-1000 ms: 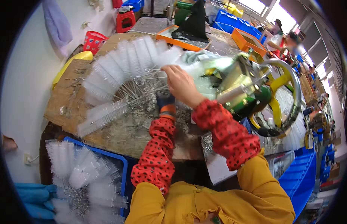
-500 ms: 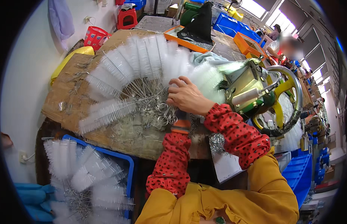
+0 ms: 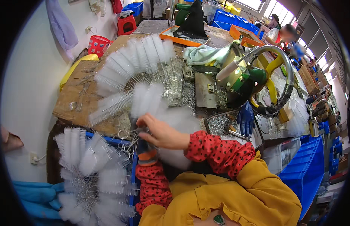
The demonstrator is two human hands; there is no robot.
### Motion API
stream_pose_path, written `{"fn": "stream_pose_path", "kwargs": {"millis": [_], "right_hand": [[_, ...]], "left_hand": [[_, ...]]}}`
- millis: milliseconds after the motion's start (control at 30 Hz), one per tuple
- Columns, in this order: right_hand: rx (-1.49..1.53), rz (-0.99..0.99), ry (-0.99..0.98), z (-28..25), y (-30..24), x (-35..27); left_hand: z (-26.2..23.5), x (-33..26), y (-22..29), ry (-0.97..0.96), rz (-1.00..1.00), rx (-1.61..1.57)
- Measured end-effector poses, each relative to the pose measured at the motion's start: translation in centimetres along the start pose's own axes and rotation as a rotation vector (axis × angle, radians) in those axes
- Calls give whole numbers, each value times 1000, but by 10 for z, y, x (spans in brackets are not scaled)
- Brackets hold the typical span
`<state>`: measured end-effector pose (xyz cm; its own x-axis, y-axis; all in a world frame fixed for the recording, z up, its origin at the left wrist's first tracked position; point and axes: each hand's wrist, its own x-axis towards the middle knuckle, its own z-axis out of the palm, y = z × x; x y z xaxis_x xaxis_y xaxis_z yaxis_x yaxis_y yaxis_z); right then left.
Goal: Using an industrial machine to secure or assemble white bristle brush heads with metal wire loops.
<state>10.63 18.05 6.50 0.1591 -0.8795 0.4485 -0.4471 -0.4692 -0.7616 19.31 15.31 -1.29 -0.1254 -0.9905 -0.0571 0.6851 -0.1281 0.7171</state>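
Note:
White bristle bottle brushes (image 3: 147,98) with twisted-wire stems are bunched between my hands, above the table's near edge. Around their stems closes my left hand (image 3: 143,145), in a dark glove with an orange cuff; wire loops poke out on its left. My bare right hand (image 3: 164,134) rests over the same stems, fingers curled on them; part of the bunch behind it is smeared by motion. More brushes (image 3: 124,62) lie fanned out on the table. Below left, a blue crate (image 3: 132,175) holds a ring of brushes (image 3: 114,184), stems toward the middle.
A green machine (image 3: 242,81) with a large handwheel (image 3: 289,81) stands on the right of the table. Before it lie a tray of metal scraps (image 3: 220,126) and a blue glove (image 3: 245,118). Blue bins (image 3: 305,173) stand at the right. Another person (image 3: 282,35) sits farther back.
Both hands have moved left and toward me, carrying a bunch of brushes off the table to near the crate. The fan on the table has lost its right part.

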Motion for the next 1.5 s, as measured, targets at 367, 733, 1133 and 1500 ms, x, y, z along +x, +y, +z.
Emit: {"fn": "stream_pose_path", "kwargs": {"millis": [367, 733, 1133, 1500], "right_hand": [[-457, -61, 94, -104, 35, 71], [-838, 160, -761, -20, 76, 75], [1167, 232, 28, -109, 39, 106], [-108, -388, -37, -82, -122, 70]], "left_hand": [[-37, -27, 35, -696, -787, -475], [23, -60, 39, -1056, 491, 818], [37, -95, 89, -1009, 723, 903], [19, -122, 141, -651, 904, 1002]]}}
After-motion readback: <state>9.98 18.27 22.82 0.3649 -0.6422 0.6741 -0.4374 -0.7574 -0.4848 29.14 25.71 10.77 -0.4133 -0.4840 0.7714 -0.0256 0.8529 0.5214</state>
